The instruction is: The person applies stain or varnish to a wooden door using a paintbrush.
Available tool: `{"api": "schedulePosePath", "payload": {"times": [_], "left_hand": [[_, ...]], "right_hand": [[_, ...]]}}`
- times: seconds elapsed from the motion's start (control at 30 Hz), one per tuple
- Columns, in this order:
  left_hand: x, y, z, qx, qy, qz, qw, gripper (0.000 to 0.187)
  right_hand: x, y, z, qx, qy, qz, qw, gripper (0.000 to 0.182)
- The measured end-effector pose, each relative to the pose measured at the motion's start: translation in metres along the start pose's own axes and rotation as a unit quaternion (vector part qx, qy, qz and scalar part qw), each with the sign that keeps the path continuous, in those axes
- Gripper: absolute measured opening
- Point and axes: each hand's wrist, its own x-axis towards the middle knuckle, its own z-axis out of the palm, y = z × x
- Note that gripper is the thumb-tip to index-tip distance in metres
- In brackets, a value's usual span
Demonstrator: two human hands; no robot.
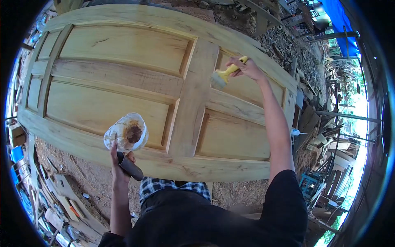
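Observation:
My right hand [245,69] is closed round the yellow handle of a paintbrush [223,76]. The pale bristles point down and left, over the edge of the upper right panel of a wooden door [195,88]. My left hand [119,160] grips a white plastic tub [117,131] from below, near the door's front edge. Brown stains and a dark brown patch show inside the tub, whose mouth tilts to the right. A dark grey tube [130,166] lies against the left palm, under the tub, with the fingers partly hidden behind it.
The pale panelled door lies flat in front of me, at waist height. Scrap wood [68,201] covers the ground at left, and wood chips [275,49] lie beyond the far right edge. A blue machine [310,184] stands at right. A blue tarp [339,26] hangs in the back.

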Motion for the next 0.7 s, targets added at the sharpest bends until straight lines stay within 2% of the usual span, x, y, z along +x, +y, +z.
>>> {"api": "schedulePosePath", "payload": {"times": [0.03, 0.07, 0.13, 0.23, 0.27, 0.33, 0.37, 0.43, 0.47, 0.53, 0.57, 0.63, 0.67, 0.7], "left_hand": [[0.001, -0.001, 0.000, -0.011, -0.003, 0.004, 1.000, 0.059], [0.000, 0.000, 0.002, -0.008, -0.004, 0.005, 1.000, 0.059], [-0.004, 0.001, 0.006, -0.014, 0.020, 0.026, 0.999, 0.060], [-0.007, 0.007, 0.006, 0.009, 0.030, 0.012, 0.999, 0.060], [-0.006, 0.006, 0.004, 0.013, 0.029, 0.007, 0.999, 0.060], [-0.001, 0.005, 0.002, 0.017, 0.025, -0.012, 0.999, 0.061], [0.000, 0.005, 0.003, 0.017, 0.022, -0.013, 1.000, 0.061], [0.002, 0.005, 0.010, 0.023, -0.003, -0.003, 1.000, 0.060], [0.001, 0.006, 0.014, 0.027, -0.003, -0.002, 1.000, 0.060], [0.000, 0.007, 0.025, 0.031, -0.005, -0.003, 1.000, 0.059], [0.001, 0.006, 0.026, 0.035, -0.006, -0.003, 0.999, 0.059], [0.003, 0.003, 0.025, 0.037, -0.003, -0.001, 0.999, 0.061], [0.003, 0.003, 0.024, 0.039, -0.003, 0.000, 0.999, 0.061], [0.003, 0.002, 0.022, 0.040, 0.002, -0.010, 0.999, 0.062]], "right_hand": [[0.004, 0.015, -0.004, -0.021, 0.074, 0.002, 0.997, 0.045], [0.005, 0.026, 0.001, -0.019, 0.075, 0.001, 0.997, 0.045], [0.006, 0.049, 0.015, 0.060, 0.227, 0.003, 0.972, 0.044], [-0.010, 0.074, 0.024, 0.105, 0.254, 0.023, 0.961, 0.043], [-0.022, 0.075, 0.021, 0.107, 0.258, 0.028, 0.960, 0.043], [-0.045, 0.071, 0.009, 0.184, 0.165, 0.107, 0.963, 0.044], [-0.052, 0.073, 0.002, 0.184, 0.168, 0.106, 0.963, 0.044], [-0.059, 0.076, -0.008, 0.303, 0.189, 0.068, 0.932, 0.045], [-0.056, 0.084, -0.004, 0.306, 0.189, 0.067, 0.931, 0.045], [-0.045, 0.099, 0.012, 0.231, 0.297, 0.045, 0.925, 0.046], [-0.046, 0.099, 0.022, 0.234, 0.299, 0.045, 0.924, 0.046], [-0.055, 0.099, 0.043, 0.290, 0.227, 0.040, 0.929, 0.044], [-0.062, 0.096, 0.040, 0.292, 0.227, 0.040, 0.928, 0.044], [-0.071, 0.091, 0.034, 0.308, 0.183, 0.068, 0.931, 0.044]]}}
